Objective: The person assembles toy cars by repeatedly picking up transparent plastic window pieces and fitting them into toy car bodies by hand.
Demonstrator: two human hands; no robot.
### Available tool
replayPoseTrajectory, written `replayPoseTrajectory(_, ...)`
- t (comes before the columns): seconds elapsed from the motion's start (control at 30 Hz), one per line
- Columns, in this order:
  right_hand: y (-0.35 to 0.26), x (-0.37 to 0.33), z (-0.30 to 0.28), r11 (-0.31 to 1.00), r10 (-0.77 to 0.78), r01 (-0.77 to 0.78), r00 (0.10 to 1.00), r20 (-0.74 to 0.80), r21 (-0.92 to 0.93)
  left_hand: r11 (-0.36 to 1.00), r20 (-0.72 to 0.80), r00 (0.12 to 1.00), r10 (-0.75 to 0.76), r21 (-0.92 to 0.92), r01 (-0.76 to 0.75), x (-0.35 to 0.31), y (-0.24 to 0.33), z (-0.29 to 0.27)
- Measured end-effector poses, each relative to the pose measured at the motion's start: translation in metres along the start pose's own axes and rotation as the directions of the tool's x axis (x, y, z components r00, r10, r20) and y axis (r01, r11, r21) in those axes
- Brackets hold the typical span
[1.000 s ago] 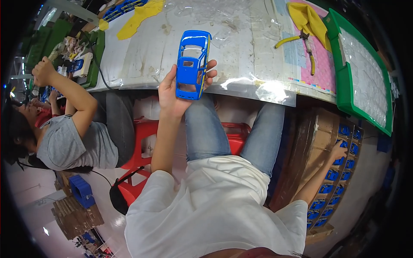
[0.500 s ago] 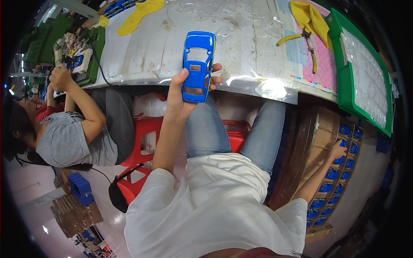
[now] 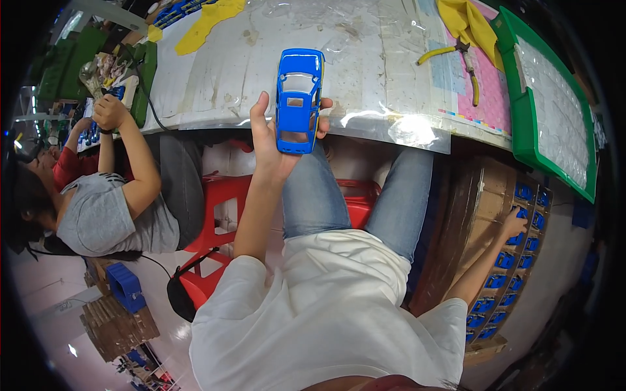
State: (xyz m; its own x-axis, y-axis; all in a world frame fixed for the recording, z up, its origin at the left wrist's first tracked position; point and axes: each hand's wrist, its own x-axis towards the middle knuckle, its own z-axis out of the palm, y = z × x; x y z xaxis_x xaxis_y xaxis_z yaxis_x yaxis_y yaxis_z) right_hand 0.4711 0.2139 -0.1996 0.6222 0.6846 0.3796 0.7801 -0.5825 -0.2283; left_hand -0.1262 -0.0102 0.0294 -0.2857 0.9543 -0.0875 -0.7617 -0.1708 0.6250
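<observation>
A blue toy car body [image 3: 298, 107] with window openings rests in my left hand [image 3: 277, 146], above the table's near edge. My fingers curl behind its right side, while the thumb stands raised away from it. Down at my right, my right hand [image 3: 514, 225] reaches to a cardboard box [image 3: 492, 195] divided into compartments. Several blue toy car bodies [image 3: 505, 260] sit in its cells. The right fingertips are bent in around one of these bodies, partly hiding it.
Yellow-handled pliers [image 3: 471, 68] and a yellow cloth [image 3: 464, 23] lie on the table at the far right. Beside them stands a green tray [image 3: 521, 124] with clear plastic inside. A co-worker in a grey shirt [image 3: 98, 212] sits at left, near a red stool [image 3: 225, 202].
My left thumb has lifted off the car body. The right hand's fingers have drawn in around a car body in the box. The co-worker's hands have shifted slightly.
</observation>
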Motion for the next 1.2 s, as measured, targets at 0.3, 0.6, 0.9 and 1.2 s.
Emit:
replayPoseTrajectory(0.3, -0.010, -0.008, -0.008, 0.992, 0.035, -0.020, 0.992, -0.122, 0.122, 0.569, -0.277, 0.793, 0.542, 0.816, -0.104, 0.020, 0.068, -0.054)
replayPoseTrajectory(0.6, 0.008, 0.005, 0.000, 0.905, 0.188, -0.033, 0.925, -0.329, 0.425, -0.603, 0.186, 0.612, 0.769, 0.528, 0.598, 0.067, 0.145, -0.139)
replayPoseTrajectory(0.9, 0.025, -0.018, -0.065, 0.171, 0.557, 0.079, 0.814, -0.162, 0.982, -0.475, 0.532, 0.715, 0.453, 0.823, -0.311, 0.105, 0.009, -0.041)
replayPoseTrajectory(1.2, -0.095, -0.158, -0.256, -0.398, -0.128, -0.430, 0.901, 0.415, 0.810, 0.324, 0.013, 0.974, 0.228, 0.942, -0.088, 0.080, -0.024, 0.003)
